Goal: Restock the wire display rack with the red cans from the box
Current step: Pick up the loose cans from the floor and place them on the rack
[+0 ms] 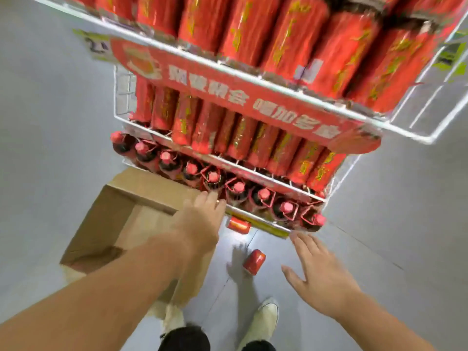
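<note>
Up at the top of the frame, the big white wire rack (428, 140) is made of thin, hard metal bars. Its upper shelves are packed with tall, shiny red cans (291, 39) with gold writing, and a lower shelf holds dark bottles (238, 187) with round pink-red caps. Under it all is a smooth grey floor (50, 122). At the lower left sits the brown cardboard box (141, 188), open, with soft bent flaps. No cans show in the part of it I can see, but an arm hides some of it. The left hand (200, 224) reaches over the box toward the bottle shelf with its fingers stretched out, and nothing shows in it. The right hand (319, 267), at the lower right, is spread wide and flat and holds nothing. Between the two hands, in the lower middle, a loose can (254, 262) seems to lie on its side on the floor. Its long way runs nearly up and down the frame, leaning a little to the right. It is just to the left of the right hand's thumb, so I think that hand is nearer and should take it round its smooth sides. A second can (238, 225) lies sideways near the rack's bottom edge, closer to the left hand.
</note>
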